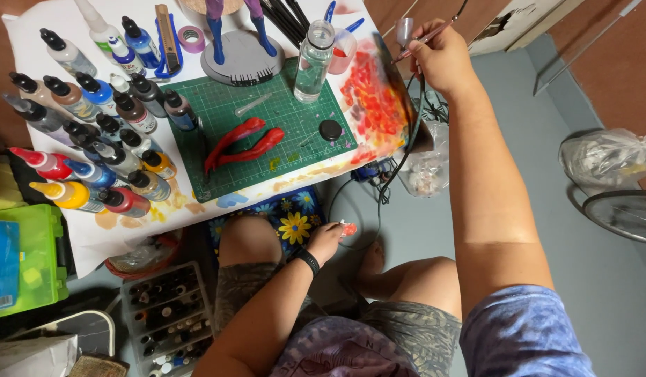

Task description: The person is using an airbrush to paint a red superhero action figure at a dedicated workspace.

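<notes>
Paint-stained paper covers the tabletop [92, 237], with a green cutting mat [267, 132] and red painted parts [243, 143] on it. Right hand [442, 59] grips an airbrush [424, 36] over a red-splattered test sheet [375, 98]; left hand [328, 241] pinches a small red piece [348, 228] near the knee. The trailing hose [400, 160] could snag and tip the open clear bottle [314, 63]

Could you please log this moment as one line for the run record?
right hand: holds airbrush | left hand: holds small red piece | cutting mat: two red parts, clear bottle
</notes>
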